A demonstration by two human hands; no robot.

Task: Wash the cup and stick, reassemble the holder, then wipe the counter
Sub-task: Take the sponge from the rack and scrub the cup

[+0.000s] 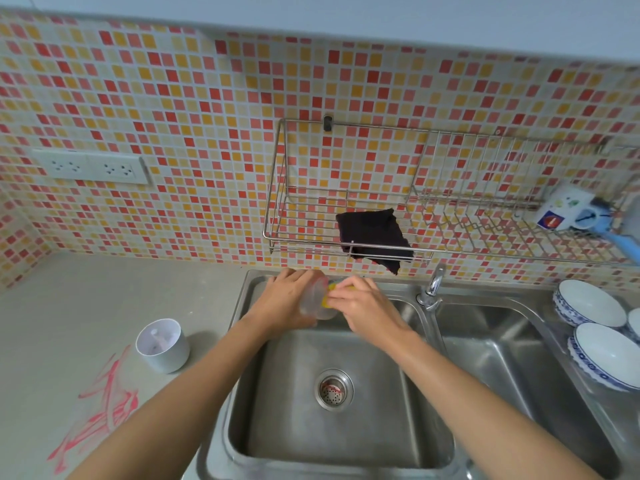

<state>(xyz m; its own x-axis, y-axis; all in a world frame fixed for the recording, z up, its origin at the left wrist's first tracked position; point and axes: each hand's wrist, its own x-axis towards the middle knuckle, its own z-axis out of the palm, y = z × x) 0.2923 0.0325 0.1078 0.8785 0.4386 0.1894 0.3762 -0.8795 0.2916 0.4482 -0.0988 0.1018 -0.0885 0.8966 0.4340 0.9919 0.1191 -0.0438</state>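
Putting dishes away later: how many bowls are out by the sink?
3, all right of the sink: a far bowl, a near bowl, and an edge bowl cut off by the frame. More may be hidden beyond it.

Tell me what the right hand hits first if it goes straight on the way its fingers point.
The clear cup, which the right hand's yellow sponge seems to touch; behind it, the left hand holding the cup.

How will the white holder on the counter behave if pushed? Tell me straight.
The white holder looks like thin plastic, so probably light and easy to slide on the smooth counter. It stands upright, so a push near the rim might tip it; on its round side it would likely roll.
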